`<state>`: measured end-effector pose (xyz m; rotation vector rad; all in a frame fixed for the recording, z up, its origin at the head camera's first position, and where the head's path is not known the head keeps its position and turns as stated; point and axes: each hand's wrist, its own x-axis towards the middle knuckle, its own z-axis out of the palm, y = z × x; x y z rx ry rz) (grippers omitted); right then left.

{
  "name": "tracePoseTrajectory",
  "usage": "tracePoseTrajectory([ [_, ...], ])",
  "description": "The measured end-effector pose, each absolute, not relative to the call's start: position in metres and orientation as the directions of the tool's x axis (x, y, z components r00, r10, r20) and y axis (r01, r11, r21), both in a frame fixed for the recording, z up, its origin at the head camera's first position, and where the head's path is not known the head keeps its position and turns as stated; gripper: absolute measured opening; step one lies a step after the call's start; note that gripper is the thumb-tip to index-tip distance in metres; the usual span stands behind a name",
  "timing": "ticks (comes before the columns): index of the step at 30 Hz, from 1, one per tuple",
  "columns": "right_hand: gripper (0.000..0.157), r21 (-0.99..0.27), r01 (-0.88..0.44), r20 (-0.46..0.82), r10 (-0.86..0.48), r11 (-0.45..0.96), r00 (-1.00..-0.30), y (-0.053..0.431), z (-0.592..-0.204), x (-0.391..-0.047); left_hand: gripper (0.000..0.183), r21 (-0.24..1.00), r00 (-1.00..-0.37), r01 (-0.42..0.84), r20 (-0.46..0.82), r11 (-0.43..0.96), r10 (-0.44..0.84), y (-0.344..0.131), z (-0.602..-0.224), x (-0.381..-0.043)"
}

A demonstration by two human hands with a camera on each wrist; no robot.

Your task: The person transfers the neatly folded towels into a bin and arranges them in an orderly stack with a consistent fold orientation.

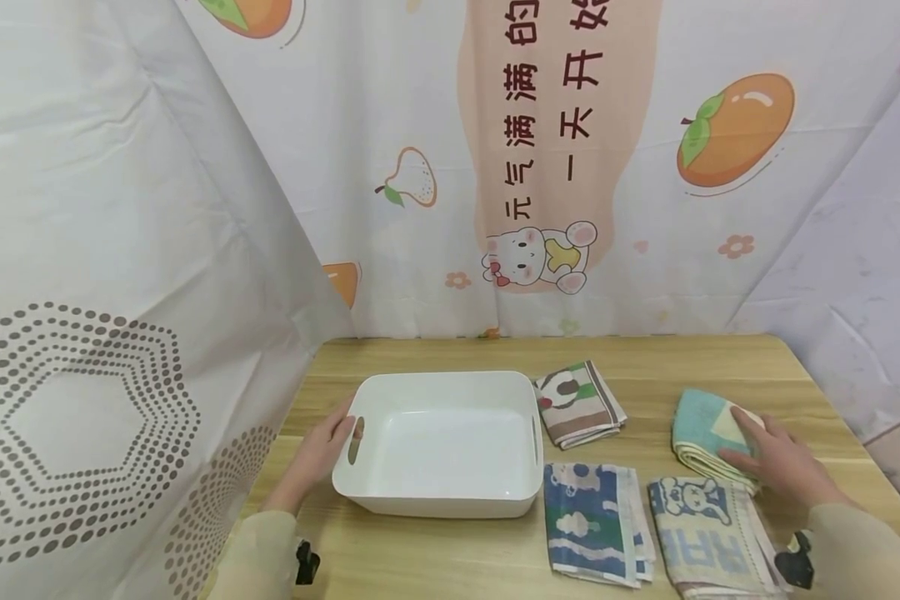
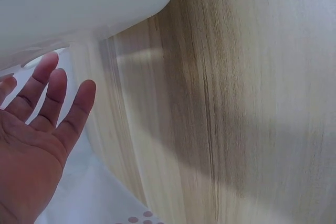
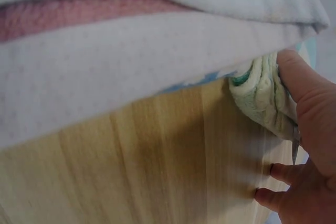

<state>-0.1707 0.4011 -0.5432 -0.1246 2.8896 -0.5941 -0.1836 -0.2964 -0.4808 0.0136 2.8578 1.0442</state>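
A white rectangular basket (image 1: 438, 504) with a handle slot in each short side stands on the table. My left hand (image 1: 327, 446) is at its left side, fingertips by the handle slot. The left wrist view has the same hand (image 2: 37, 135) with fingers spread, close to the basket wall (image 2: 89, 3). At the right, my right hand (image 1: 783, 458) rests on a folded teal and cream towel (image 1: 708, 429). In the right wrist view its thumb touches the towel's layered edge (image 3: 262, 90), while other fingertips (image 3: 270, 198) reach down by the table.
Between basket and right hand lie a striped brown, white and green towel (image 1: 577, 404), a blue and green one (image 1: 592, 525) and a beige and blue one (image 1: 708, 533), all folded. A printed curtain (image 1: 420, 275) hangs behind the wooden table (image 1: 435, 558).
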Motion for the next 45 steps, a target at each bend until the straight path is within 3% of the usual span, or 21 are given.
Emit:
tracePoseTrajectory([
  [18, 0.099, -0.4, -0.037, -0.187, -0.121, 0.916, -0.975, 0.399, -0.539, -0.173, 0.055, 0.724, -0.988, -0.1, -0.156, 0.683, 0.02, -0.302, -0.477, -0.184],
  [39, 0.102, -0.384, -0.027, -0.191, -0.108, 0.923, -0.976, 0.399, -0.537, -0.173, 0.05, 0.891, -0.978, -0.198, -0.209, 0.408, -0.017, -0.311, -0.467, -0.189],
  [45, 0.104, -0.378, 0.019, -0.226, -0.073, 0.926, -0.971, 0.397, -0.535, -0.172, 0.053, 0.889, -0.971, -0.225, -0.237, 0.398, -0.02, -0.31, -0.464, -0.189],
])
